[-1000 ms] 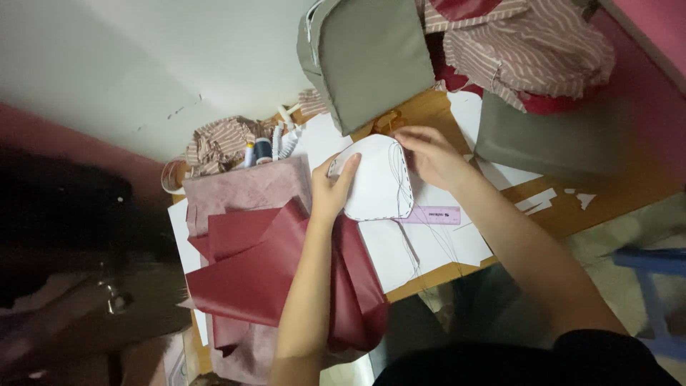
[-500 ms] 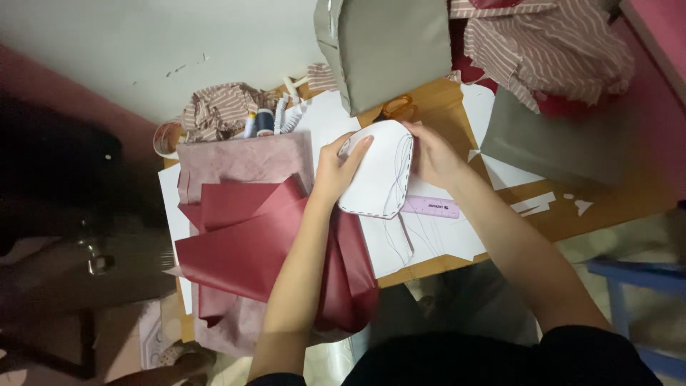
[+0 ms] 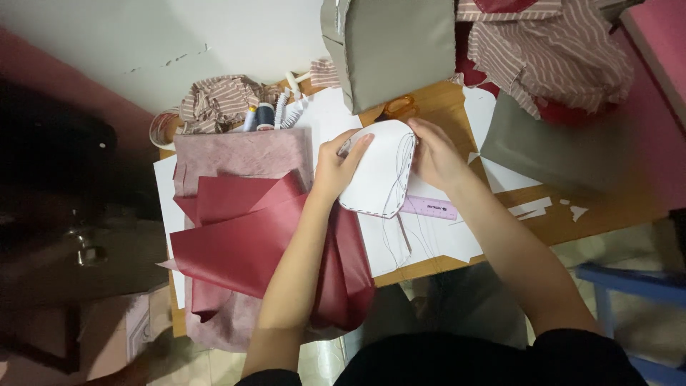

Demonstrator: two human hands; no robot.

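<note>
**Both hands on the white piece**

Fingers first: the left hand [image 3: 336,166] has its fingertips [image 3: 361,142] pressed flat on the face of the white piece [image 3: 377,171], thumb tucked under its left edge, so it grips that side. The right hand [image 3: 434,154] curls its fingers over the far right edge of the same piece, pinching it there. The piece is held between the two hands just above the table [image 3: 443,100], rounded at the far end, with a line of stitching running along its edge. A loose thread [image 3: 391,236] trails down from it toward the near side.

Under the piece lies a purple ruler [image 3: 429,208], flat on white paper [image 3: 421,243]. Left of the hands, dark red sheets [image 3: 243,243] fan out over a pinkish cloth [image 3: 243,154], and the left forearm crosses them. At the far edge, orange scissors [image 3: 397,109] peek out beside a grey box [image 3: 393,50]. Further left sit thread spools [image 3: 259,116], next to a bundle of striped fabric [image 3: 218,99]. More striped fabric [image 3: 550,50] is heaped far right, with a grey panel [image 3: 550,150] lying just near of it.
</note>
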